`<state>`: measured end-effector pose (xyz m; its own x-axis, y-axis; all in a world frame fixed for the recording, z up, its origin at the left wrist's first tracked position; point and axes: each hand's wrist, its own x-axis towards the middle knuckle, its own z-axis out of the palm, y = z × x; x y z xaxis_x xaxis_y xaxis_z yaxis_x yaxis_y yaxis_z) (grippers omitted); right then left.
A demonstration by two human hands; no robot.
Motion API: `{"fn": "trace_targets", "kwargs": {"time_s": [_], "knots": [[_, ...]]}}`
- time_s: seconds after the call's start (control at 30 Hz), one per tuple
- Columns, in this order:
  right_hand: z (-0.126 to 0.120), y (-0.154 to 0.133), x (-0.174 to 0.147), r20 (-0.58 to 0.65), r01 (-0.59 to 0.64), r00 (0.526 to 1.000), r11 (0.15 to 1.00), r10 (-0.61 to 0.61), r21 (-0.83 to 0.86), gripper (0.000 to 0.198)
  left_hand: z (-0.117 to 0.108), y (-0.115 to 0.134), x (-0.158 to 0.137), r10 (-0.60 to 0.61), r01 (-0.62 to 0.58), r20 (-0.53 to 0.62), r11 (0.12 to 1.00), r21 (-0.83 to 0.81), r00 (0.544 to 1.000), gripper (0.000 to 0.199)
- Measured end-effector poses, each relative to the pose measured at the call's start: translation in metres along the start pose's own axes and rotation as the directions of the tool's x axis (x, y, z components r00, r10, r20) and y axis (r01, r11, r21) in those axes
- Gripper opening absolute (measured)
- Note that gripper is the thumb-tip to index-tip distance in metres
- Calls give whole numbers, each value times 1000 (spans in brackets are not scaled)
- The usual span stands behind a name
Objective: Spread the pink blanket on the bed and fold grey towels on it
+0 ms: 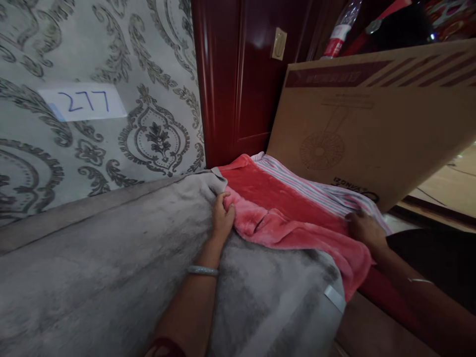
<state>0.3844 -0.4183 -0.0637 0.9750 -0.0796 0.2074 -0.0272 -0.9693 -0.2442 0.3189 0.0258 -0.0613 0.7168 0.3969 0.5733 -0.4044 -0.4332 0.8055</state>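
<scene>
A red fleece blanket (286,192) lies at the end of a grey fleece cover (141,248), its paler pink underside (275,228) folded over along the near edge. My left hand (223,216) is closed on the left end of that pink fold, with the thumb on top. At the right side of the blanket, my right hand (366,229) has its fingers curled on the red cloth; the fingertips are partly hidden. Beyond the red part runs a striped cloth (316,186) in pink, white and grey, passing beside my right hand.
A large cardboard box (327,119) stands right behind the striped cloth, with a plastic bottle (340,34) above its top edge. Dark red wood panelling (238,74) and a patterned wall (156,134) bound the far side. A white paper (87,101) with handwritten digits hangs there.
</scene>
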Motion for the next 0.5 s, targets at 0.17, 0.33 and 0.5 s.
{"fn": "trace_targets", "kwargs": {"time_s": [0.17, 0.33, 0.5], "knots": [[-8, -76, -10, 126, 207, 950, 880, -285, 427, 42, -1, 2, -1, 5, -5, 10, 1000, 7, 1000, 33], [0, -166, -35, 202, 427, 673, 597, -711, 679, 64, -3, 3, -2, 6, -6, 1, 1000, -3, 1000, 33], [-8, -148, 10, 42, 433, 894, 884, -446, 174, 35, 0, -1, -4, -54, 56, 13, 991, -125, 998, 41]]}}
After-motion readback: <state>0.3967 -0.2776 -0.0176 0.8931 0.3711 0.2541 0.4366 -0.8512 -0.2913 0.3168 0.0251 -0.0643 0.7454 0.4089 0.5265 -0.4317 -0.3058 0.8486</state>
